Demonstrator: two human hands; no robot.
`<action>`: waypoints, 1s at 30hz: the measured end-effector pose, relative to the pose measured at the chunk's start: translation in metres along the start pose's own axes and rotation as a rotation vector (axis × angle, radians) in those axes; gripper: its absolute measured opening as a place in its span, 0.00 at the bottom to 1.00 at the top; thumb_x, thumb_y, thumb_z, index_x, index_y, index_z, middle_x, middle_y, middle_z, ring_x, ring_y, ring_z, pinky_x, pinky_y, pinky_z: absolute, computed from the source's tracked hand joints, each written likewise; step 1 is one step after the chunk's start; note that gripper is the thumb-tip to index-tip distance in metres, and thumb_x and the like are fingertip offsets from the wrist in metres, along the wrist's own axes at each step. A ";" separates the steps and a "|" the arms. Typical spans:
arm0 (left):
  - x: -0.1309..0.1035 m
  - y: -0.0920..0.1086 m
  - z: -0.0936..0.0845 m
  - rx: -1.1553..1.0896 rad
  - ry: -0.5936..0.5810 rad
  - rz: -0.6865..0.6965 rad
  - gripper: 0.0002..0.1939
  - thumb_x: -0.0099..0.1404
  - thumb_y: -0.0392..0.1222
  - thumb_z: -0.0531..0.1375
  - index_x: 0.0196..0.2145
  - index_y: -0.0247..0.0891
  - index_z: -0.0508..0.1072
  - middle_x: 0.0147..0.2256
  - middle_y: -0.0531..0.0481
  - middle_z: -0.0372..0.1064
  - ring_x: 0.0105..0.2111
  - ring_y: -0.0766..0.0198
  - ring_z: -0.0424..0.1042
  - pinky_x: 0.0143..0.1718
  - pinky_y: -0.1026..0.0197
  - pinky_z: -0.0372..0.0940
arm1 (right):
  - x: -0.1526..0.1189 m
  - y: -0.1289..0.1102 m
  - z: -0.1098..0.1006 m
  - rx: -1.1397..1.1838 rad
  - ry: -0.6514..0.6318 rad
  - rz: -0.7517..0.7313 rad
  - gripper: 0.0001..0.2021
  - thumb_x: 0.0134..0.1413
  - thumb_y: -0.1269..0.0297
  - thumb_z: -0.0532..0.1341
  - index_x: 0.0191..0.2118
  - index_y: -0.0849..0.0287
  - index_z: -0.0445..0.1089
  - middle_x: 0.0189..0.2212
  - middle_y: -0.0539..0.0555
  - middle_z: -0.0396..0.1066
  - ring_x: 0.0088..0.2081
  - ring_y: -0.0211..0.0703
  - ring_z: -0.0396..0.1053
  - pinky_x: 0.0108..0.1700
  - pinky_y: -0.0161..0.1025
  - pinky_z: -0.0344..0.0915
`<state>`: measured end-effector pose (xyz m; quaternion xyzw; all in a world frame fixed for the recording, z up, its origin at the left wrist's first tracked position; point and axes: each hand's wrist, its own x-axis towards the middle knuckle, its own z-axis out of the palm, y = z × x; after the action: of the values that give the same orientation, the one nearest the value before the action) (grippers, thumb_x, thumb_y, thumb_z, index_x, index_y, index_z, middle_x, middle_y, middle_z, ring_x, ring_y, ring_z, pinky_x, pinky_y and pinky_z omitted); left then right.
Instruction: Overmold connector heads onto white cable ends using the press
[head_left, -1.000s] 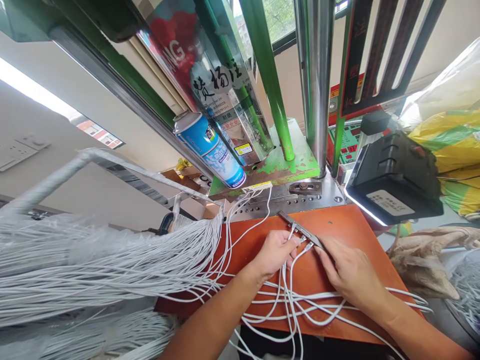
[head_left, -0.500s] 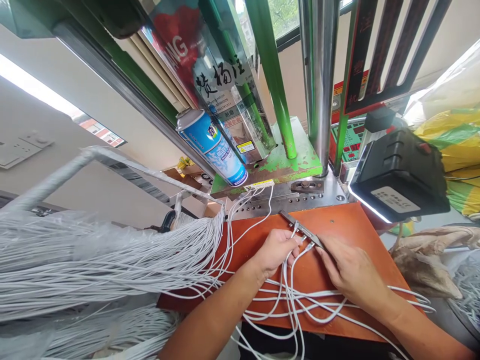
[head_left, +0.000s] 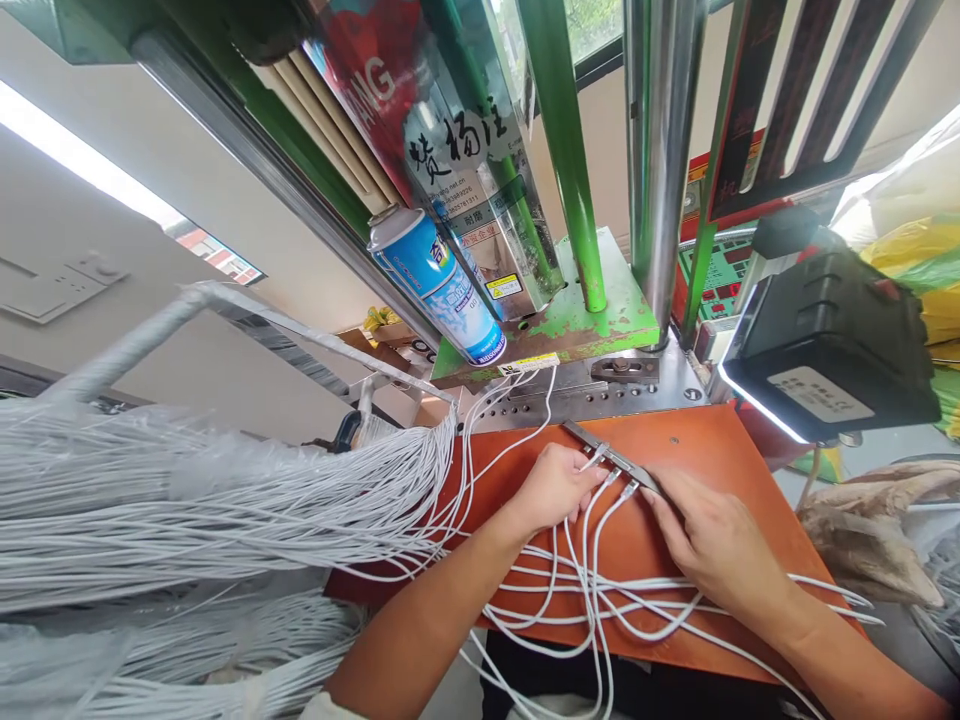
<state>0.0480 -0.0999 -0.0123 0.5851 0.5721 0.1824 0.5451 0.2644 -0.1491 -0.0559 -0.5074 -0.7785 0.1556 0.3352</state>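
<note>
A narrow metal bar (head_left: 613, 460) is tilted over the orange board, with several white cables joined along its near side. My right hand (head_left: 712, 530) grips the bar's right end between thumb and fingers. At the bar's left part, my left hand (head_left: 559, 487) pinches the plug end of one white cable (head_left: 592, 458). Two more plugs (head_left: 622, 490) sit in the bar between my hands. Their cables hang down over the board's front edge. The fingertips of my left hand are partly hidden.
Behind the orange board (head_left: 697, 440) stands a green machine base (head_left: 615, 315) with a blue spray can (head_left: 442, 290) on it. A large bundle of white cables (head_left: 300, 500) lies left. A black lamp (head_left: 840, 340) hangs at right.
The view has shifted slightly, so the machine and can appear further right. My left hand has shifted slightly against the bar, and the cables beneath it are spread further apart.
</note>
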 end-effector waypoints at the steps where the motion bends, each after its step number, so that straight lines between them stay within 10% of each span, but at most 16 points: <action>1: 0.001 0.000 0.000 0.022 0.004 0.000 0.22 0.65 0.54 0.62 0.21 0.37 0.66 0.17 0.54 0.66 0.13 0.71 0.61 0.15 0.68 0.51 | 0.000 0.000 0.000 -0.005 0.002 -0.006 0.12 0.74 0.59 0.50 0.50 0.55 0.69 0.40 0.55 0.76 0.37 0.48 0.74 0.39 0.43 0.65; 8: 0.008 0.002 -0.001 0.129 0.053 0.076 0.22 0.65 0.50 0.63 0.18 0.36 0.68 0.16 0.54 0.64 0.16 0.72 0.60 0.21 0.68 0.54 | -0.001 0.001 -0.001 -0.051 -0.033 -0.075 0.13 0.74 0.59 0.51 0.52 0.58 0.69 0.41 0.57 0.77 0.38 0.50 0.74 0.39 0.43 0.64; 16: 0.007 0.007 -0.026 -0.055 -0.257 0.025 0.21 0.68 0.56 0.62 0.30 0.33 0.73 0.24 0.50 0.73 0.16 0.73 0.65 0.18 0.69 0.56 | -0.002 0.001 -0.003 -0.054 -0.037 -0.012 0.14 0.74 0.57 0.51 0.51 0.57 0.70 0.42 0.56 0.77 0.37 0.50 0.74 0.39 0.44 0.63; 21: -0.007 -0.008 -0.031 -0.127 -0.001 -0.039 0.22 0.73 0.58 0.54 0.46 0.35 0.72 0.16 0.58 0.66 0.10 0.72 0.57 0.13 0.71 0.48 | -0.002 0.000 -0.002 -0.038 -0.021 0.024 0.15 0.74 0.56 0.51 0.51 0.57 0.70 0.43 0.57 0.77 0.39 0.51 0.75 0.41 0.44 0.64; 30: 0.003 -0.002 -0.029 -0.228 -0.137 -0.167 0.14 0.71 0.44 0.53 0.29 0.37 0.67 0.16 0.56 0.64 0.10 0.73 0.56 0.14 0.70 0.50 | 0.002 0.000 -0.004 -0.011 -0.050 -0.012 0.13 0.74 0.56 0.52 0.51 0.57 0.69 0.43 0.57 0.77 0.38 0.49 0.75 0.40 0.44 0.65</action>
<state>0.0231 -0.0854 -0.0056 0.4808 0.5557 0.1600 0.6591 0.2671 -0.1478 -0.0524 -0.5004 -0.7905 0.1618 0.3137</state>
